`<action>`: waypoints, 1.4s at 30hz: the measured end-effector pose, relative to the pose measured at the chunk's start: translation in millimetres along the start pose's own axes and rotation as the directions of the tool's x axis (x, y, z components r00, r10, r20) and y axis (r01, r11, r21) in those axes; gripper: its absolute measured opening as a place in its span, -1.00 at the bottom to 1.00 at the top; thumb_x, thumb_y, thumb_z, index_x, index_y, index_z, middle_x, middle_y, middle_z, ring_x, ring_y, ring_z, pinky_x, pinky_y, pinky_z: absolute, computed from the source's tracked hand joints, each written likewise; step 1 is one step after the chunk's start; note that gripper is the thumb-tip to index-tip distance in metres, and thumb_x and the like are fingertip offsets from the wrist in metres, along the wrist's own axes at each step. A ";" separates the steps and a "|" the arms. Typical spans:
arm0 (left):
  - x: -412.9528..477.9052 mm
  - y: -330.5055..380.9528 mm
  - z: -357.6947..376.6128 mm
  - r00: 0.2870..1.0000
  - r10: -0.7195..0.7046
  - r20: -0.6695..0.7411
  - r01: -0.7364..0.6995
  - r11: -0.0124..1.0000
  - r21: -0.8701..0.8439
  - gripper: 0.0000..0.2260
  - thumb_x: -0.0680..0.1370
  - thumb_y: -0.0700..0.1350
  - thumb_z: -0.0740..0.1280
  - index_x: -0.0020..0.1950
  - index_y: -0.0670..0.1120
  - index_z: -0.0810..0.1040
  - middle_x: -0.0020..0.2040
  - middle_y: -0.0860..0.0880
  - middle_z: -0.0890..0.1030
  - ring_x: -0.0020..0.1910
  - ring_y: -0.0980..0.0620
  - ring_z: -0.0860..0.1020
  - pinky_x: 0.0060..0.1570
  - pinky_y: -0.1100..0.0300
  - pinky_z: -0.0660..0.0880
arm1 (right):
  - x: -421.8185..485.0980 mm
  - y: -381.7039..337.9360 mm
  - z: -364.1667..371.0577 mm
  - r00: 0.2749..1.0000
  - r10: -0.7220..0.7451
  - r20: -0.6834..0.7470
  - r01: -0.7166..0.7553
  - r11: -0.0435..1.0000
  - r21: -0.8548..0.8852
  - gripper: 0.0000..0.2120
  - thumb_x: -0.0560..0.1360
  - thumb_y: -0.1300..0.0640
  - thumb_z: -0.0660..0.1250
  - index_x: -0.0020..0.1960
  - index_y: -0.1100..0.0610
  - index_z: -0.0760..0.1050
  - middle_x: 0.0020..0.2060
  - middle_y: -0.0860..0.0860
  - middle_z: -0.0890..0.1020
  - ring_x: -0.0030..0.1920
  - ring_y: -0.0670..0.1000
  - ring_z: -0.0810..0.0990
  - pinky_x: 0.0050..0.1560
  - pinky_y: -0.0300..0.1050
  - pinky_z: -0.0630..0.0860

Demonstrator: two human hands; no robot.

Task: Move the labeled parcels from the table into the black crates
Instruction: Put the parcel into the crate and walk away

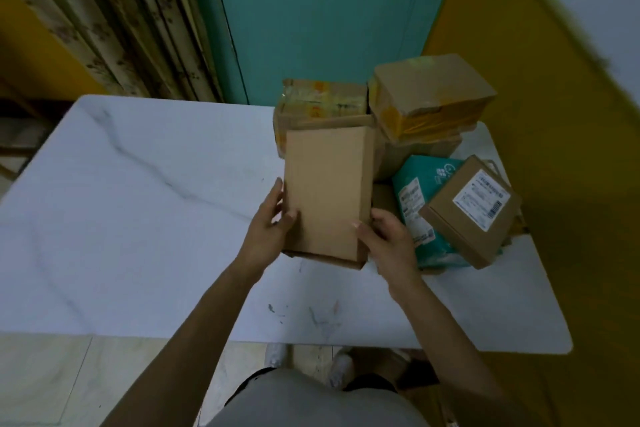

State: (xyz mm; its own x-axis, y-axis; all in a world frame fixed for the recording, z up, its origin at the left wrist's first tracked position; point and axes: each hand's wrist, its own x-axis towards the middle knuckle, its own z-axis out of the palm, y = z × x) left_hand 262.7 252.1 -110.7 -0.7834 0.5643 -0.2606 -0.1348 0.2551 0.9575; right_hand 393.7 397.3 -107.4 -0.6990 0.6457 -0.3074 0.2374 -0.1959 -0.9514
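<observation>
table (138, 218): white marble top, spread across mid-frame; parcels are piled at right centre.
plain box (325, 198): closed, gripped at centre frame; contents hidden.
labelled box (474, 215): closed, leant on teal mailer (422, 191), right of centre.
left hand (270, 229): fingers clamped on plain box's left edge.
right hand (388, 243): fingers clamped on its right edge.

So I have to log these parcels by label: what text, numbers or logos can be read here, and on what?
Nothing is legible.
White barcode label on small brown cardboard box: print too blurred.
White label on teal plastic mailer bag: too small.
Yellow tape on rear cardboard box: orange marks, blurred.
Held by left hand and right hand, plain tall cardboard box: no text visible.
</observation>
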 end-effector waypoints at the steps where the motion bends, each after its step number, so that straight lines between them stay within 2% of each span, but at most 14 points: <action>1: -2.1 5.4 4.5 1.000 0.009 0.004 -0.009 1.000 0.022 -0.43 0.57 0.06 0.25 0.54 0.14 0.11 0.51 0.08 0.25 0.44 0.06 0.29 0.32 0.11 0.31 | -2.2 -3.0 11.0 0.995 -0.090 -0.048 0.084 0.988 -0.127 -0.81 0.45 0.13 0.45 0.02 -0.06 0.54 -0.05 -0.04 0.65 -0.01 -0.01 0.62 -0.12 -0.21 0.58; 4: -8.1 22.3 22.5 0.991 0.022 0.131 0.003 0.982 -0.188 -0.34 0.45 0.15 0.39 0.49 0.04 0.24 0.40 0.02 0.45 0.32 0.04 0.48 0.26 0.05 0.45 | -18.0 -4.2 49.6 0.913 -0.407 0.012 0.366 0.809 -0.460 -0.71 0.41 0.08 0.47 0.12 0.07 0.56 0.04 0.01 0.61 0.02 -0.04 0.60 -0.06 -0.21 0.58; 6: -8.7 29.5 24.5 1.000 0.007 0.029 0.003 0.946 -0.325 -0.49 0.45 -0.01 0.45 0.35 -0.06 0.40 0.23 -0.06 0.59 0.15 -0.01 0.61 0.15 -0.01 0.55 | -28.4 -1.8 67.9 0.829 -0.552 0.092 0.497 0.650 -0.575 -0.63 0.43 0.11 0.47 0.20 0.18 0.55 0.14 0.06 0.57 0.16 0.04 0.57 0.03 -0.09 0.61; 8: -5.7 31.5 16.3 0.998 -0.010 -0.058 -0.012 0.928 -0.371 -0.67 0.52 -0.16 0.38 0.28 -0.10 0.46 0.17 -0.08 0.63 0.11 -0.07 0.62 0.13 -0.09 0.55 | -33.1 -1.7 75.6 0.770 -0.618 0.157 0.571 0.559 -0.601 -0.64 0.44 0.15 0.46 0.21 0.21 0.56 0.17 0.08 0.56 0.20 0.07 0.55 0.05 -0.05 0.61; 12: -2.6 25.1 -3.3 1.000 -0.015 -0.016 0.006 0.895 -0.447 -0.70 0.57 -0.18 0.31 0.31 -0.10 0.45 0.18 -0.07 0.63 0.13 -0.11 0.61 0.09 -0.07 0.57 | -33.1 1.1 73.7 0.717 -0.655 0.239 0.637 0.477 -0.606 -0.68 0.44 0.17 0.43 0.18 0.21 0.59 0.14 0.10 0.59 0.19 0.11 0.54 0.14 0.02 0.56; 16: -1.8 25.2 -14.7 0.998 -0.023 -0.059 -0.009 0.871 -0.491 -0.69 0.55 -0.07 0.33 0.29 -0.06 0.49 0.14 -0.02 0.65 0.08 -0.05 0.64 -0.05 0.06 0.61 | -27.0 7.7 58.5 0.782 -0.614 0.110 0.534 0.568 -0.626 -0.67 0.46 0.19 0.43 0.21 0.18 0.56 0.22 0.10 0.52 0.24 0.10 0.47 0.17 0.13 0.51; 20: -2.6 30.8 -28.8 0.998 -0.017 -0.055 -0.009 0.902 -0.432 -0.59 0.48 0.20 0.26 0.24 0.03 0.53 0.11 0.01 0.67 0.06 0.02 0.65 -0.10 0.14 0.61 | -25.1 10.0 43.9 0.900 -0.434 -0.037 0.376 0.817 -0.437 -0.48 0.47 0.11 0.44 0.38 0.00 0.36 0.28 -0.05 0.44 0.26 -0.12 0.42 0.22 -0.22 0.41; 24: 0.2 41.4 -36.2 1.000 0.023 0.002 -0.021 0.934 -0.357 -0.55 0.45 0.28 0.20 0.22 0.08 0.53 0.09 0.06 0.67 0.05 0.04 0.65 -0.13 0.19 0.61 | -26.6 8.6 33.9 0.930 -0.332 -0.160 0.299 0.933 -0.200 -0.46 0.44 0.13 0.46 0.33 -0.09 0.33 0.25 -0.05 0.48 0.17 -0.09 0.53 0.07 -0.26 0.52; 26: 2.7 46.3 -37.5 1.000 0.023 -0.018 -0.028 0.935 -0.354 -0.59 0.46 0.26 0.23 0.19 0.07 0.55 0.06 0.06 0.68 0.02 0.04 0.66 -0.17 0.23 0.60 | -27.2 3.7 31.9 0.943 -0.299 -0.144 0.282 0.951 -0.129 -0.59 0.47 0.00 0.37 0.29 -0.06 0.40 0.16 -0.09 0.58 0.09 -0.13 0.59 -0.06 -0.35 0.53; 29: 5.1 47.1 -31.8 0.999 0.007 -0.038 -0.019 0.945 -0.327 -0.73 0.56 0.17 0.24 0.13 0.07 0.57 0.00 0.07 0.70 -0.04 0.06 0.68 -0.22 0.26 0.59 | -25.4 0.2 35.0 0.977 -0.210 -0.032 0.209 0.977 -0.028 -0.68 0.52 -0.11 0.15 0.22 -0.09 0.45 -0.07 -0.27 0.65 -0.05 -0.35 0.58 -0.17 -0.52 0.46; 32: 6.6 47.2 -25.3 0.997 0.003 -0.076 -0.027 0.945 -0.327 -0.81 0.57 0.12 0.26 0.09 0.08 0.56 -0.05 0.11 0.70 -0.09 0.09 0.68 -0.28 0.31 0.56 | -22.4 -1.7 41.1 0.977 -0.214 0.017 0.214 0.972 -0.093 -0.60 0.60 -0.05 0.08 0.43 -0.05 0.28 0.09 -0.29 0.51 0.00 -0.48 0.49 -0.08 -0.57 0.42; 35: 6.7 51.2 -22.0 0.995 0.039 -0.087 -0.064 0.952 -0.300 -0.83 0.57 0.10 0.27 0.10 0.09 0.54 -0.05 0.13 0.70 -0.08 0.10 0.68 -0.27 0.33 0.56 | -22.3 -4.9 44.0 0.963 -0.258 0.077 0.268 0.947 -0.176 -0.38 0.54 -0.10 0.13 0.55 0.03 0.10 0.29 -0.13 0.48 0.18 -0.27 0.51 0.14 -0.18 0.56; 37: 6.8 54.6 -19.9 0.994 0.053 -0.094 -0.077 0.960 -0.270 -0.82 0.57 0.11 0.26 0.11 0.11 0.53 -0.04 0.16 0.69 -0.08 0.13 0.67 -0.27 0.35 0.55 | -20.7 -4.4 43.7 0.958 -0.277 0.076 0.287 0.935 -0.209 -0.33 0.52 -0.12 0.14 0.57 0.01 0.04 0.29 -0.12 0.47 0.16 -0.15 0.55 0.11 0.01 0.60; 42: 5.6 58.1 -13.1 0.990 0.084 -0.112 -0.107 0.970 -0.218 -0.71 0.60 0.17 0.13 0.33 0.22 0.31 0.09 0.25 0.58 -0.05 0.31 0.61 -0.32 0.46 0.50 | -20.0 -4.5 42.2 0.940 -0.339 0.042 0.341 0.939 -0.039 -0.45 0.55 -0.04 0.15 0.50 -0.17 0.06 0.32 -0.16 0.43 0.05 -0.15 0.62 -0.27 -0.23 0.60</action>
State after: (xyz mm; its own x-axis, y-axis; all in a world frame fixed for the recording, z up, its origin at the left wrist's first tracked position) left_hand 242.6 259.9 -54.9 -0.8547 0.4926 -0.1637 -0.1794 0.0157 0.9837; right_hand 378.2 354.1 -97.7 -0.7654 0.6427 0.0330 0.0111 0.0644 -0.9979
